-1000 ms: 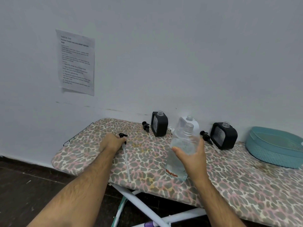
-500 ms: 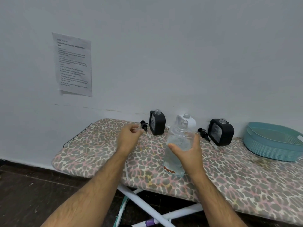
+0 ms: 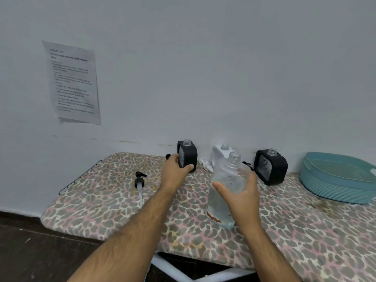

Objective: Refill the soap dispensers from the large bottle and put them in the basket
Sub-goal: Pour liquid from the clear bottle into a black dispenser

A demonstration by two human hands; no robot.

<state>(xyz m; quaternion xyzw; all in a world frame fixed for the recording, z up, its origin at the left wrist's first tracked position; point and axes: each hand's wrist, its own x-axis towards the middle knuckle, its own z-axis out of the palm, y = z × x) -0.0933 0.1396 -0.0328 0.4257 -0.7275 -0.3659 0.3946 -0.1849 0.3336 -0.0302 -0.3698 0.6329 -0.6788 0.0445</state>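
My right hand (image 3: 241,195) grips the large clear bottle (image 3: 225,192), uncapped and tilted a little, its base near the ironing board's cover. My left hand (image 3: 175,171) wraps around the lower front of the left black soap dispenser (image 3: 188,154), which stands open-necked by the wall. A white dispenser (image 3: 220,152) stands behind the bottle and a second black dispenser (image 3: 270,166) to its right, both without pumps. The teal basket (image 3: 337,178) sits at the far right.
A black pump with a long tube (image 3: 139,183) lies on the leopard-print board (image 3: 105,198) left of my hand. A white pump (image 3: 205,164) and another black pump (image 3: 167,156) lie near the wall. The board's edge and frame are below my arms.
My left hand let go of the black pump, left it on the board, and moved right to take hold of the left black dispenser. The bottle stays in my right hand.
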